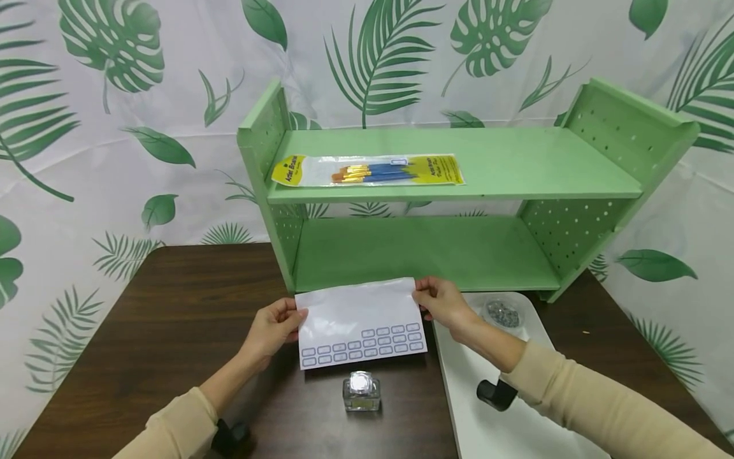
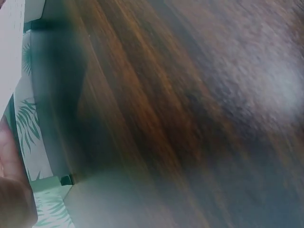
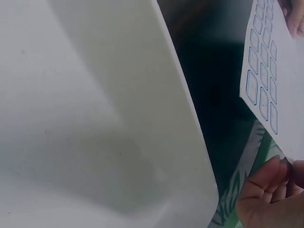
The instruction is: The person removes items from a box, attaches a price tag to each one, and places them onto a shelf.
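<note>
Both hands hold up a label sheet (image 1: 358, 315), white and glossy, with blue-edged labels in rows along its lower part and bare backing above. My left hand (image 1: 275, 328) pinches its left edge, thumb in front. At the upper right corner my right hand (image 1: 441, 303) pinches the sheet between thumb and fingers. In the right wrist view the right hand (image 3: 270, 190) grips the sheet's edge, with the labels (image 3: 259, 71) beyond it. The left wrist view catches only part of the left hand (image 2: 14, 175) and the sheet (image 2: 9, 52). Just below the sheet stands a glass ink bottle (image 1: 362, 392).
A green two-tier shelf (image 1: 436, 255) stands behind the hands, with a pack of artist brushes (image 1: 373, 171) on its upper board. At right, under the right forearm, lies a white tray (image 1: 476, 395) with a round clear container (image 1: 503, 314) of small grey pieces. The table (image 1: 172, 306) is dark wood.
</note>
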Available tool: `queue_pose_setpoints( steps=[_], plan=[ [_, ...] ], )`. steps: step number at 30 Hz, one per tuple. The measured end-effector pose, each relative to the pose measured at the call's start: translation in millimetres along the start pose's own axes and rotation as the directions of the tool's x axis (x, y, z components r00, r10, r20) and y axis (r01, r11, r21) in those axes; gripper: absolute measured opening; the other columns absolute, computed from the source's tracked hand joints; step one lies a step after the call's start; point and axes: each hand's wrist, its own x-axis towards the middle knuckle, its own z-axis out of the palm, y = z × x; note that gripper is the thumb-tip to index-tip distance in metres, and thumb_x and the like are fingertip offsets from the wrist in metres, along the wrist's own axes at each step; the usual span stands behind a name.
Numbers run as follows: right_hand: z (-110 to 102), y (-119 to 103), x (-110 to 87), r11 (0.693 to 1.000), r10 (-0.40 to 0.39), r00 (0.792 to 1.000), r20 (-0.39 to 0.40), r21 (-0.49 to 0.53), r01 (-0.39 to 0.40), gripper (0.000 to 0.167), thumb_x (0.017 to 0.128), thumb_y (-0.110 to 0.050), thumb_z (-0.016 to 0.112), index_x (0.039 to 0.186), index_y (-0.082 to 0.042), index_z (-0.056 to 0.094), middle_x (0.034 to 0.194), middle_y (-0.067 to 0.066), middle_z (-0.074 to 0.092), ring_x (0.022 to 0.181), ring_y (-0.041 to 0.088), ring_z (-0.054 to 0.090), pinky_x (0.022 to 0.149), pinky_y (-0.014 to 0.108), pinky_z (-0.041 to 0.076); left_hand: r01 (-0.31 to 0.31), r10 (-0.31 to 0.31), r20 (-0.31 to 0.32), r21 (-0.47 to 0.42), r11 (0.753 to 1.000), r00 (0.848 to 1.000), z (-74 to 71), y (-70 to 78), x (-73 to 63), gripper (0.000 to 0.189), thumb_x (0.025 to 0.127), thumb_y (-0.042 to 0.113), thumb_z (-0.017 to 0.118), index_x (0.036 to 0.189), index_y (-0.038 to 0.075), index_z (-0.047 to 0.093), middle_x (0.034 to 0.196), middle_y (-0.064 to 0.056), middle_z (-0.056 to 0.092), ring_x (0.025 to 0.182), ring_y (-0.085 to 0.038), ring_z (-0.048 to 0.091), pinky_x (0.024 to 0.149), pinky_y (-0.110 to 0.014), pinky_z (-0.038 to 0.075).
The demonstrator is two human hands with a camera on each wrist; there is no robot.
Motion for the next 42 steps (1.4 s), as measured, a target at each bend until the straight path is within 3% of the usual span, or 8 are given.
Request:
queue_pose_setpoints(
  steps=[10,15,18,21,26,29,34,42],
  plan=[
    [-8,2,-4.7,0.997,-0.061,0.998,-0.029,0.048,0.062,0.031,0.095,-0.008,0.052,0.121,0.009,0.047,0.101,0.014,0.055,0.085,0.015,0.054,0.077,0.030,0.052,-0.009,0.008,-0.076,-0.023,1.000,0.997,6.1,5.4,3.5,0.018,0.092,0.002,0.058,0.104,-0.010,0.057,0.071,0.005,0.061,0.064,-0.005,0.056,0.057,-0.020,0.052],
    [-10,-3,-20.5,0.991,-0.130,0.986,-0.106,0.020,0.133,0.028,0.093,-0.006,0.056,0.116,0.007,0.048,0.089,0.007,0.051,0.075,0.013,0.049,0.068,0.026,0.050,-0.007,0.004,-0.075,-0.036,0.999,0.997,5.2,9.8,3.6,0.018,0.092,0.003,0.057,0.105,-0.010,0.056,0.070,0.005,0.060,0.065,-0.005,0.057,0.058,-0.020,0.053],
    [-5,-6,-33.4,0.986,-0.147,0.987,-0.063,0.068,0.151,0.027,0.091,-0.003,0.057,0.113,0.008,0.047,0.083,0.007,0.054,0.068,0.011,0.052,0.062,0.023,0.050,-0.013,0.010,-0.075,-0.037,0.999,0.997,4.9,13.9,3.0,0.018,0.093,0.003,0.056,0.106,-0.009,0.056,0.071,0.005,0.059,0.065,-0.005,0.057,0.058,-0.020,0.053],
    [4,-7,-45.5,0.982,-0.122,0.992,0.029,0.150,0.116,0.031,0.089,-0.002,0.058,0.115,0.009,0.045,0.082,0.006,0.059,0.069,0.010,0.057,0.063,0.023,0.052,-0.020,0.017,-0.082,-0.035,0.999,0.996,5.5,17.9,3.1,0.018,0.093,0.003,0.056,0.106,-0.009,0.056,0.070,0.006,0.059,0.064,-0.005,0.057,0.058,-0.020,0.052],
    [21,-3,-57.4,0.968,-0.071,0.985,0.155,0.251,0.030,0.043,0.089,-0.008,0.061,0.123,0.008,0.040,0.092,0.010,0.063,0.086,0.020,0.065,0.079,0.034,0.055,-0.034,0.030,-0.097,-0.037,0.999,0.995,8.8,21.1,4.2,0.020,0.094,0.006,0.056,0.107,-0.009,0.056,0.071,0.006,0.059,0.065,-0.004,0.056,0.059,-0.019,0.052],
    [31,-3,-61.0,0.954,-0.040,0.983,0.177,0.301,-0.016,0.048,0.089,-0.010,0.062,0.127,0.006,0.038,0.098,0.012,0.061,0.094,0.024,0.065,0.087,0.040,0.053,-0.045,0.040,-0.107,-0.047,0.998,0.993,10.5,21.9,4.5,0.021,0.094,0.006,0.056,0.108,-0.009,0.056,0.072,0.006,0.059,0.065,-0.003,0.057,0.059,-0.019,0.052],
    [49,-4,-60.5,0.910,0.026,0.995,0.098,0.409,-0.064,0.045,0.087,-0.003,0.062,0.127,0.002,0.041,0.094,0.005,0.061,0.089,0.014,0.063,0.088,0.035,0.051,-0.053,0.045,-0.119,-0.068,0.996,0.992,12.9,23.2,2.9,0.022,0.094,0.007,0.056,0.109,-0.009,0.055,0.073,0.006,0.060,0.064,-0.002,0.057,0.058,-0.017,0.050],
    [68,-2,-53.0,0.843,0.030,0.997,-0.070,0.538,0.012,0.053,0.089,0.000,0.058,0.139,-0.004,0.041,0.101,-0.002,0.060,0.089,0.004,0.055,0.085,0.021,0.048,-0.042,0.031,-0.104,-0.106,0.993,0.994,18.1,23.5,1.5,0.021,0.094,0.006,0.056,0.108,-0.009,0.054,0.072,0.007,0.060,0.066,-0.002,0.058,0.060,-0.017,0.051]
  ],
)
